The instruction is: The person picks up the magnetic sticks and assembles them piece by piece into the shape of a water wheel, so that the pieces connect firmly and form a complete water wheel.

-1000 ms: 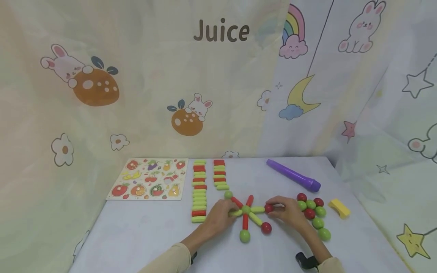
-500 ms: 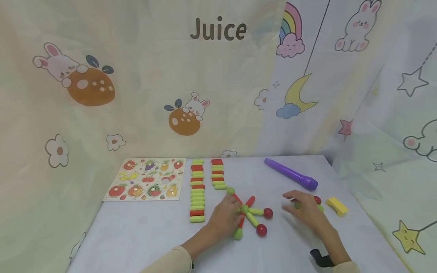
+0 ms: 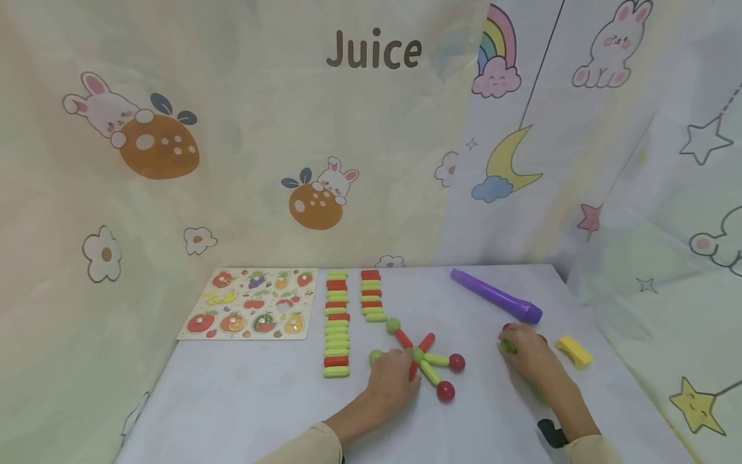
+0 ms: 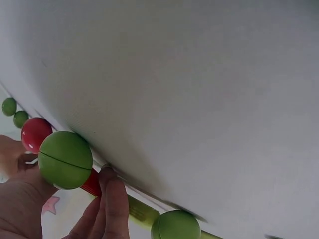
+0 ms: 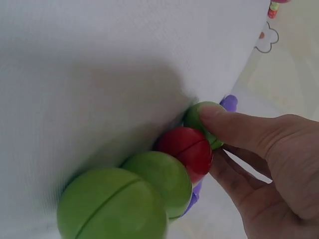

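A star-shaped model of red and yellow-green sticks lies around a green centre ball point(image 3: 418, 354). My left hand point(image 3: 393, 380) pinches the model's near red stick point(image 3: 413, 370); that stick's green end ball point(image 4: 65, 160) shows in the left wrist view and is hidden from the head. Beyond the knuckles sits another green end ball point(image 3: 375, 356). Red end balls point(image 3: 456, 363) cap two sticks on the right side. My right hand point(image 3: 526, 354) pinches a green ball point(image 5: 194, 118) at the loose ball group. Beside it are a red ball point(image 5: 184, 148) and green balls point(image 5: 112, 209).
Two columns of red and yellow-green sticks point(image 3: 337, 335) lie left of the model. A fruit puzzle board point(image 3: 249, 304) is at the back left. A purple toy microphone point(image 3: 495, 296) lies at the back right, and a yellow arched block point(image 3: 574, 351) right of my right hand.
My right hand has left the red end ball and moved right to the loose balls. My left hand has shifted from the left yellow-green stick to the near red one.
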### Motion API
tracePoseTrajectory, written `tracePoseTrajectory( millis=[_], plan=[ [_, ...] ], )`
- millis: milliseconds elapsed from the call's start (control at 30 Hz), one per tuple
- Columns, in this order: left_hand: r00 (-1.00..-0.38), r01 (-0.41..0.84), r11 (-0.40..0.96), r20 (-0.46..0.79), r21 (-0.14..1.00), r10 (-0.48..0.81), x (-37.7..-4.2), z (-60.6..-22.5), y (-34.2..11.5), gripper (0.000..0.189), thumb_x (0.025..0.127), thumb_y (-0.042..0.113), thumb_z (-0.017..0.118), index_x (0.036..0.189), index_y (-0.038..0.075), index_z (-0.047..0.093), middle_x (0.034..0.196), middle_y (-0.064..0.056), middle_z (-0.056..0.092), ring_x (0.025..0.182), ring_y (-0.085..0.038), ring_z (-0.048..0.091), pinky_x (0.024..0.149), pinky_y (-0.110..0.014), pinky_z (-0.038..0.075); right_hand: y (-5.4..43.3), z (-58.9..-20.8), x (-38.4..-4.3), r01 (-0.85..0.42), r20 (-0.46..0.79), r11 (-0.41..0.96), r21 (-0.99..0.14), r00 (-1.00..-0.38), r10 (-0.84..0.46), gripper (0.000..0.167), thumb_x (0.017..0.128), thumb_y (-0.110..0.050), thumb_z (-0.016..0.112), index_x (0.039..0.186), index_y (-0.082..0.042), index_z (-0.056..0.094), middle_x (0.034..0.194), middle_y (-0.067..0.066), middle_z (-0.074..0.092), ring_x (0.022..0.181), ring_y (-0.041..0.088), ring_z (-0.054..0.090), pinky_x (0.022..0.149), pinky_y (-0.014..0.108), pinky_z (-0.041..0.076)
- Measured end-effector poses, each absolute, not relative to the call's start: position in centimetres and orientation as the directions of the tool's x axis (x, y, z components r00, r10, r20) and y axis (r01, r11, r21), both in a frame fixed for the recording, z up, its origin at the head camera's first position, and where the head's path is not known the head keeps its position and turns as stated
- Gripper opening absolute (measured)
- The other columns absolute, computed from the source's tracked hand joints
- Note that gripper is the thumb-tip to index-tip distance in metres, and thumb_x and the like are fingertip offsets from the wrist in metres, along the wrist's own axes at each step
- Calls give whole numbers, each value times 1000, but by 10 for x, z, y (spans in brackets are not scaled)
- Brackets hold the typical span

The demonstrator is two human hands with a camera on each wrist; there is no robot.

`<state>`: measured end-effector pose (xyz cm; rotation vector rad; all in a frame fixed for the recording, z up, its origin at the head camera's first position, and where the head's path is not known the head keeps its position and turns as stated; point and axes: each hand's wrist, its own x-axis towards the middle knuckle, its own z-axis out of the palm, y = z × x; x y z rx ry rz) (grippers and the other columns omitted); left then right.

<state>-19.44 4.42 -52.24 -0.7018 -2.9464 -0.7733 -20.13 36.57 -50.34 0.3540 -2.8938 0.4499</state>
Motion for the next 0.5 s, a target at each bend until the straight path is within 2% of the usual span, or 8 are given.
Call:
tracePoseTrajectory(
  millis=[133, 233, 400, 500],
  plan=[
    [-900, 421, 763, 124, 490, 417, -193, -523, 45, 27, 93, 24, 88, 107, 6, 74, 68, 4, 53, 58, -8, 46, 57, -21, 40, 361, -505, -202, -253, 194, 914, -316, -961, -199, 28, 78, 10, 88, 104, 5, 79, 100, 14, 75, 98, 37, 70, 91, 57, 60],
    [-901, 415, 751, 116, 513, 419, -193, -522, 44, 25, 93, 22, 87, 106, 5, 74, 68, 4, 53, 58, -8, 47, 55, -20, 41, 354, -507, -202, -284, 219, 862, -419, -953, -208, 32, 78, 8, 90, 108, 4, 79, 102, 12, 78, 97, 34, 73, 89, 53, 62],
    [-898, 417, 740, 113, 528, 426, -193, -520, 41, 25, 94, 20, 87, 107, 4, 75, 66, 4, 52, 56, -8, 47, 55, -20, 41, 333, -511, -209, -387, 307, 697, -603, -920, -244, 35, 79, 10, 89, 112, 4, 78, 106, 12, 79, 98, 35, 77, 86, 45, 64],
    [-897, 415, 732, 108, 541, 428, -193, -520, 40, 24, 94, 19, 86, 108, 3, 75, 66, 4, 51, 55, -7, 48, 55, -20, 42, 319, -511, -220, -377, 287, 624, -685, -926, -244, 32, 84, 8, 86, 115, 4, 77, 110, 15, 79, 103, 37, 76, 89, 44, 63]
  ],
)
